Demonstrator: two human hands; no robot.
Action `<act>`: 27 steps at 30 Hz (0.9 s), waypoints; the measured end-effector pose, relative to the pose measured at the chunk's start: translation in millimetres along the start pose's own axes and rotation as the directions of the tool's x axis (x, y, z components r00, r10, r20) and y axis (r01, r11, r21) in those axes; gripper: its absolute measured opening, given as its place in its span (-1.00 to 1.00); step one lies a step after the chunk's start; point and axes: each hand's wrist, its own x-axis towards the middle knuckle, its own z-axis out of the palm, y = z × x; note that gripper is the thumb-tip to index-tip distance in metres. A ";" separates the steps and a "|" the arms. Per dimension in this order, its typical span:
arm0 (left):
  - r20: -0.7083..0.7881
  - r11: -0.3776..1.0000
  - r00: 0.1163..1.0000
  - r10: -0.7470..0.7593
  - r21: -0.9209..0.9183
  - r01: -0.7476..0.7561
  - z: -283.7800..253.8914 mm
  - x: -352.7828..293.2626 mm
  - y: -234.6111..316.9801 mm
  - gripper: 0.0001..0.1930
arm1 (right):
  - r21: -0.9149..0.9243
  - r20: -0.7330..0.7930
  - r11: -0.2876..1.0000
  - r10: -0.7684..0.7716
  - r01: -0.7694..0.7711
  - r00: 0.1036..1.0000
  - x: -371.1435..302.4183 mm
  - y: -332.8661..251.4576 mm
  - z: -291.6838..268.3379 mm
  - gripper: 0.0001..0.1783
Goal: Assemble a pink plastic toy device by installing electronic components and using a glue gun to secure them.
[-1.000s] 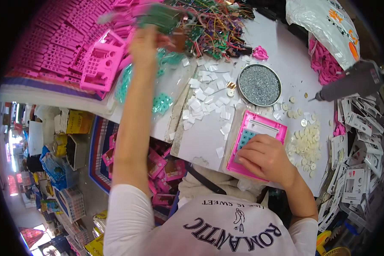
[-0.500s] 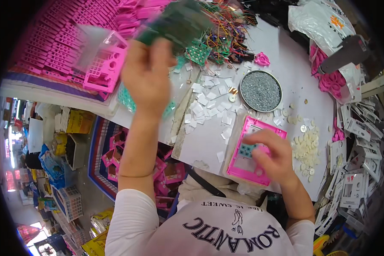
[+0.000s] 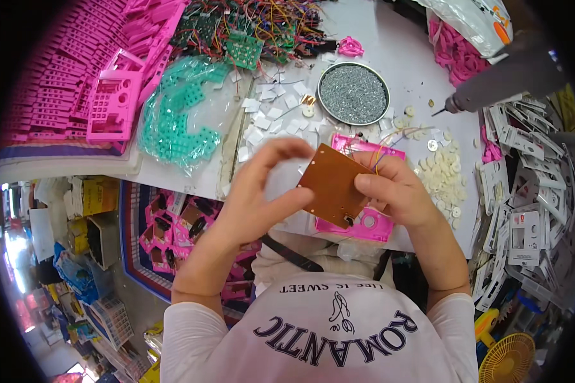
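Note:
A brown circuit board point(image 3: 336, 185) with thin wires is pinched between the thumb and fingers of my right hand point(image 3: 393, 188). My left hand point(image 3: 259, 191) is curved at the board's left side, fingers spread, with the thumb tip at its edge; whether the thumb touches cannot be told. Under the board, a pink plastic casing point(image 3: 380, 228) lies on the table near my body, its middle hidden by the board and my right hand.
Beyond the casing stands a round dish of small screws point(image 3: 353, 93). White square pieces point(image 3: 276, 105) and cream discs point(image 3: 442, 167) lie scattered. An electric screwdriver point(image 3: 501, 83) juts in at right. Teal keypads point(image 3: 184, 121), wired boards point(image 3: 243, 50) and pink casings point(image 3: 114, 105) fill the left.
My left hand has come back from the far left, where it held a dark green board. A board is now in my right hand, brown face up, above the casing.

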 end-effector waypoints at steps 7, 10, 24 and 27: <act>0.282 0.810 0.911 -0.299 -0.430 0.399 -16.3 -5.7 -24.3 -0.63 | -0.173 0.064 0.983 -0.045 0.055 0.997 -11.9 -5.8 -28.1 -0.71; 0.245 0.757 0.937 -0.249 -0.554 0.346 -7.3 -11.9 -30.3 -0.58 | -0.119 -0.048 0.992 -0.037 0.031 0.998 -17.0 3.4 -35.7 -0.74; 0.132 0.623 0.967 -0.219 -0.743 0.242 13.4 -9.1 -51.0 -0.40 | -0.780 0.012 0.354 -0.816 0.516 0.578 -10.1 8.3 -20.6 -0.79; 0.122 0.580 0.985 -0.124 -0.796 0.172 21.5 -10.4 -48.2 -0.41 | -0.570 -0.266 0.702 -0.649 0.427 0.713 -16.2 18.3 -7.5 -0.84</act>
